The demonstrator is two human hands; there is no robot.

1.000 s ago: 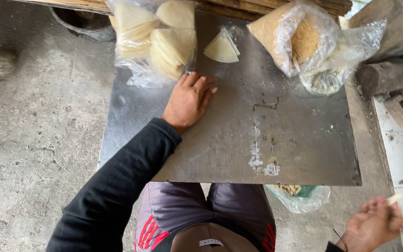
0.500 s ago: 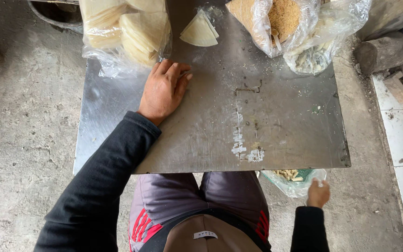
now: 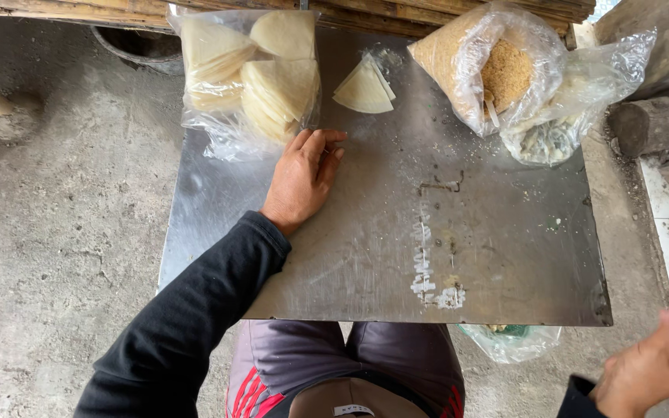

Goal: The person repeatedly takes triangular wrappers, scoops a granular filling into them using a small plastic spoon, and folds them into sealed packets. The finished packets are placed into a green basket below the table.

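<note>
Right hand [image 3: 652, 368] now raised beside the bench [image 3: 505, 255], fingers pinched, contents unclear. Left hand [image 3: 301, 179] still flat, empty, just below the wrapper bag [image 3: 249, 77].

A clear plastic bag of pale folded wrappers [image 3: 249, 77] lies at the metal table's far-left corner.

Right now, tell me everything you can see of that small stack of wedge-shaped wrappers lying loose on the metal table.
The loose stack of wrappers is a few thin, pale cream, quarter-round sheets, fanned slightly so their edges show at the right. They look like soft dough. They lie flat on the bare steel table near its far edge, between the bag of wrappers and the bag of brown filling. Nothing touches them; the left hand rests nearby.
</note>
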